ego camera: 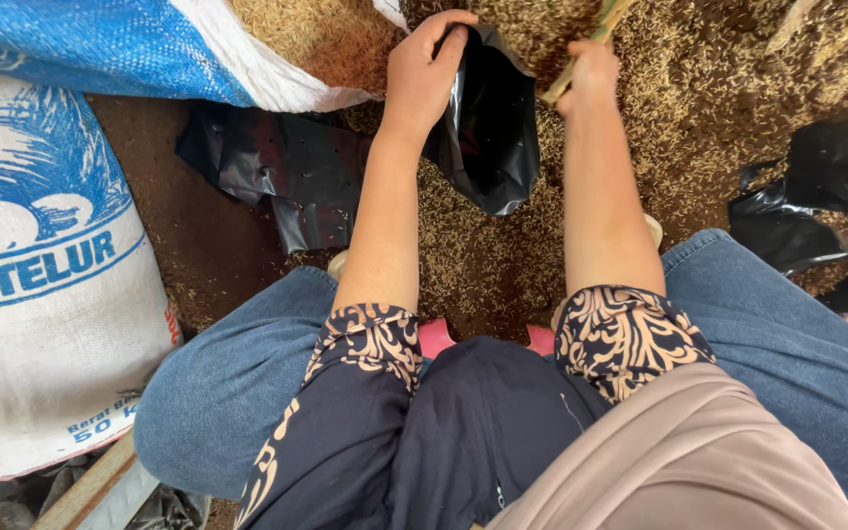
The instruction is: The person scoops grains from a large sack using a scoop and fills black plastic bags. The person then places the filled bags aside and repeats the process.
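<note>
Against the heap of brown rice husk on the ground, the left hand pinches the rim of a slack black plastic bag that looks only partly filled, while the right hand clasps a tan wooden stick beside the bag's mouth.

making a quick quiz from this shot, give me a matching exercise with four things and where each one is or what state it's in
Things:
1. black plastic bag
2. wooden stick
3. white woven sack
4. spare black bags

States or places:
A. lying flat and empty on the ground, left of the arms
B. gripped in the right hand
C. standing full at the far left edge
D. held open by its rim in the left hand, over the husk-covered ground

Pairs: 1-D, 2-B, 3-C, 4-A
</note>
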